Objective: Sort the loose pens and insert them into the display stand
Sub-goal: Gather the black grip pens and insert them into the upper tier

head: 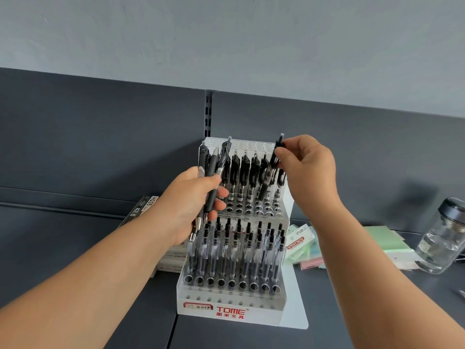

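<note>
A white tiered display stand [227,308] marked TOME stands on the dark shelf, with rows of black pens upright in its middle and lower tiers. My left hand [191,202] grips a bundle of several loose pens [214,170] in front of the stand's left side, their ends pointing up. My right hand [309,170] pinches the top of a single black pen [270,172], which hangs tilted over the right end of the middle tier. Its tip sits just above the holes there.
Pen boxes [148,207] lie stacked left of the stand. Packs of sticky notes [299,241] and green and pink pads [385,239] lie to the right. A glass jar [442,235] with a dark lid stands at the far right. A dark back panel rises behind.
</note>
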Tool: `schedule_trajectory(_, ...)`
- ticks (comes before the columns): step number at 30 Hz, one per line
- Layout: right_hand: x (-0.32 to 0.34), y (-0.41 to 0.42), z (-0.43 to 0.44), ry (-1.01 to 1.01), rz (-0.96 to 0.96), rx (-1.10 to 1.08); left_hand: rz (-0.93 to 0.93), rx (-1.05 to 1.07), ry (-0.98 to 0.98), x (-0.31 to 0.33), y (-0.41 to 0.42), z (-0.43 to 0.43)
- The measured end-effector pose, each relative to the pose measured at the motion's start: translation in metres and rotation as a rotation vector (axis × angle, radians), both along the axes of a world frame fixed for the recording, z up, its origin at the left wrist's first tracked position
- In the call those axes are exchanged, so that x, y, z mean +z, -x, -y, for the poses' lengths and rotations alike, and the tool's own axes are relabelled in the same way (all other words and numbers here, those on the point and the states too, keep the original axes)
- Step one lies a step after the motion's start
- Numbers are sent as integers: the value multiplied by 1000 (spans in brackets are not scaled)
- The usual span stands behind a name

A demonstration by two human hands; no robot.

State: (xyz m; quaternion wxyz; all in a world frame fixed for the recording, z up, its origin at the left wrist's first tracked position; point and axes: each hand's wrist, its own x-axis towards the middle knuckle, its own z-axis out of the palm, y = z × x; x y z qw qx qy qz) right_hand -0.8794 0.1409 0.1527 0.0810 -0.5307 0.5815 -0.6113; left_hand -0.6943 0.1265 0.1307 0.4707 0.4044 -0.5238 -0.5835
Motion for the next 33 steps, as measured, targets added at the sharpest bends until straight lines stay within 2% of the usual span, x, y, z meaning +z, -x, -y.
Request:
schedule_trajectory(5, -22, -5, 6, -161, -125, -34, 15, -10, 7, -3, -3, 2)
schedule_trajectory(12, -22, -11, 3, -213, -150, -78, 52, -57, 32, -4, -3, 2)
schedule_trajectory(15, -17, -18, -7, -102, -188, -186, 71, -96, 59, -1, -2, -1)
schedule_trajectory(17, -10, -27, -14, -11, -93, -129, 90, -117, 89, 0, 0, -2)
schedule_trajectory(20, -1, -38, -16, -86, 184, 112, 139, -149, 156, 0, 6, -4)
schedule_trajectory(24, 2, -37, -15, -141, 364, 269, 164, -181, 195, 1, 13, -6)
schedule_trajectory(28, 3, -24, -17, -127, 441, 283, 122, -161, 144, 1, 14, -3)
schedule_trajectory(33, 18, -8, -20, -54, 390, 223, 61, -89, 75, 0, 13, 2)
